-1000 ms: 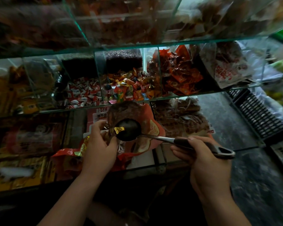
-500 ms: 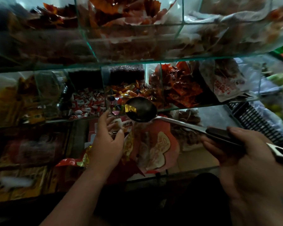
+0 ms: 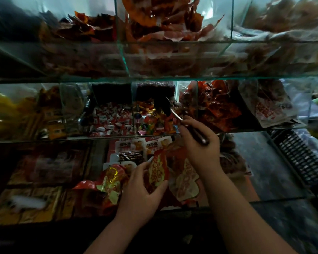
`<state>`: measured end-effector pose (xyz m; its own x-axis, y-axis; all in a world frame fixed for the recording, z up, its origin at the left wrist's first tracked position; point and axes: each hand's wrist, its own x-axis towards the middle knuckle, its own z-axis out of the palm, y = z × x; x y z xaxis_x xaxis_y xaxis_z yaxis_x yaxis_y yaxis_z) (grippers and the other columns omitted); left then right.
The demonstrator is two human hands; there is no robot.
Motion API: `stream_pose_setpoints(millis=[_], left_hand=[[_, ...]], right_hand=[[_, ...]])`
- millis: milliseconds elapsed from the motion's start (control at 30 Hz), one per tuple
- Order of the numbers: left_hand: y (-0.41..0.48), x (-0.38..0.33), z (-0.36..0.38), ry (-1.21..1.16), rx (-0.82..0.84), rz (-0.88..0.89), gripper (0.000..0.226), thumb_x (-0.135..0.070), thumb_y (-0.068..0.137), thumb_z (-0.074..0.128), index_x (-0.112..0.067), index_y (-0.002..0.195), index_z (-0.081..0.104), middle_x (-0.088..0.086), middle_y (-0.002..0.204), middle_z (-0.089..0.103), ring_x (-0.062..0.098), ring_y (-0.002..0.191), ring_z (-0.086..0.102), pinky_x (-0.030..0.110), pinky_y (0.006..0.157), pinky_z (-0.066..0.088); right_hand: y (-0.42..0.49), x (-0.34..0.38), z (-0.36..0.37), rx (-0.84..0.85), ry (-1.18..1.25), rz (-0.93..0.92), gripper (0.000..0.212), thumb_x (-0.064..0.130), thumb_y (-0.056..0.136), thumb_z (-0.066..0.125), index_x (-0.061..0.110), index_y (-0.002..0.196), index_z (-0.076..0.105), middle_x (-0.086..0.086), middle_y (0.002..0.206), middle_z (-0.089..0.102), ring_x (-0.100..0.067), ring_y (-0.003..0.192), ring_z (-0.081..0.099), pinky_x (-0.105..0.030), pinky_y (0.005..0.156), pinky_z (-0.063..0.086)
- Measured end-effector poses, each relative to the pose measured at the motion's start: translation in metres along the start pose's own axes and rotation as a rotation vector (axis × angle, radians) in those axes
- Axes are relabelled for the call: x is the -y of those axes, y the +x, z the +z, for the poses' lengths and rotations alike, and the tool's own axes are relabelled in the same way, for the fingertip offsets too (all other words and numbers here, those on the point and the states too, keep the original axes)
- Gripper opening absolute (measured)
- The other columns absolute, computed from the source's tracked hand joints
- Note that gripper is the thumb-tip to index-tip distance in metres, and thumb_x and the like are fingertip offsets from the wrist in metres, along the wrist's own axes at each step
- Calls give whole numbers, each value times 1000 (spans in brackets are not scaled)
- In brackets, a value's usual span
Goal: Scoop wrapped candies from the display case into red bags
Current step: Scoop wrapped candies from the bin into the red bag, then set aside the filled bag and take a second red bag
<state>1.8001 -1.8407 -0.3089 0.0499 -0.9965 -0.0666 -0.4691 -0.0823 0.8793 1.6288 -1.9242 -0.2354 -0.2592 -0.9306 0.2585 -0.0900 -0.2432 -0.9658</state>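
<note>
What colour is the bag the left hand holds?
The bag is red with a gold-yellow print; the head view shows it best.

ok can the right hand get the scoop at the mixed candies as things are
Likely yes: the right hand grips the scoop by its handle, and its bowl is down among the mixed candies, with nothing blocking it. The left hand holds the red bag lower down, out of the way.

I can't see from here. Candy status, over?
Right hand grips ladle, bowl at mixed candies. Left hand holds red bag. Nothing blocking.
</note>
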Motion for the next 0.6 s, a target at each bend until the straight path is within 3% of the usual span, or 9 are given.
stream_pose_setpoints(millis=[100, 133, 167, 233, 300, 367, 467, 533, 600], left_hand=[[-2, -1, 0, -7, 45, 22, 68, -78, 72, 65, -58, 131, 37, -33, 133, 44, -8, 123, 47, 16, 95, 44], [-4, -1, 1, -8, 72, 30, 71, -76, 73, 67, -56, 134, 37, -32, 136, 43, -7, 126, 46, 21, 100, 44], [-6, 0, 2, -3, 97, 44, 74, -76, 73, 67, -56, 137, 35, -33, 139, 40, -6, 129, 44, 25, 106, 42], [-10, 0, 2, 24, 132, 92, 81, -80, 71, 68, -61, 140, 29, -39, 142, 33, -9, 133, 37, 26, 111, 37], [-13, 1, 2, 77, 177, 131, 95, -87, 65, 67, -67, 142, 17, -44, 148, 19, -15, 138, 23, 29, 115, 29], [-15, 6, 4, 158, 225, 166, 117, -94, 55, 68, -69, 147, -2, -43, 156, -3, -19, 144, -3, 35, 120, 15], [-20, 13, 18, 244, 232, 168, 137, -91, 51, 73, -65, 146, -22, -38, 157, -26, -2, 151, -15, 45, 122, 11], [-19, 17, 30, 260, 204, 95, 140, -86, 53, 76, -65, 141, -31, -36, 155, -32, 4, 154, -11, 52, 124, 20], [-15, 21, 40, 247, 159, 53, 137, -87, 54, 73, -67, 137, -34, -40, 151, -33, 4, 153, -5, 52, 123, 26]], right_hand=[[19, -1, 8, -179, 623, 438, 16, 10, 99, 66, 6, 111, 75, -9, 107, 79, -29, 106, 75, -40, 94, 61], [26, -1, 7, -200, 682, 531, 19, 16, 101, 64, 7, 111, 77, -12, 109, 78, -32, 104, 75, -44, 94, 61], [31, -2, 5, -194, 603, 584, 22, 25, 101, 63, 16, 100, 82, -12, 104, 79, -31, 99, 77, -45, 91, 62], [37, -5, 0, -139, 197, 567, 33, 43, 95, 65, 31, 70, 82, 0, 76, 79, -18, 76, 77, -36, 70, 63], [39, -13, -10, -125, -166, 459, 48, 57, 86, 71, 12, 67, 73, 1, 58, 66, -5, 53, 64, -22, 50, 50], [37, -22, -23, -101, -331, 401, 57, 64, 77, 76, 9, 69, 64, 3, 57, 59, 0, 42, 53, -18, 40, 41], [16, -33, -47, -31, -486, 419, 66, 82, 58, 75, 20, 81, 68, 11, 69, 67, 2, 53, 61, -20, 43, 43], [-1, -40, -62, -56, -647, 380, 69, 89, 55, 70, 31, 90, 61, 14, 85, 66, -3, 75, 64, -27, 57, 50], [-13, -48, -74, 4, -623, 444, 65, 78, 64, 77, 27, 101, 59, 16, 94, 63, -8, 90, 62, -33, 76, 52]])
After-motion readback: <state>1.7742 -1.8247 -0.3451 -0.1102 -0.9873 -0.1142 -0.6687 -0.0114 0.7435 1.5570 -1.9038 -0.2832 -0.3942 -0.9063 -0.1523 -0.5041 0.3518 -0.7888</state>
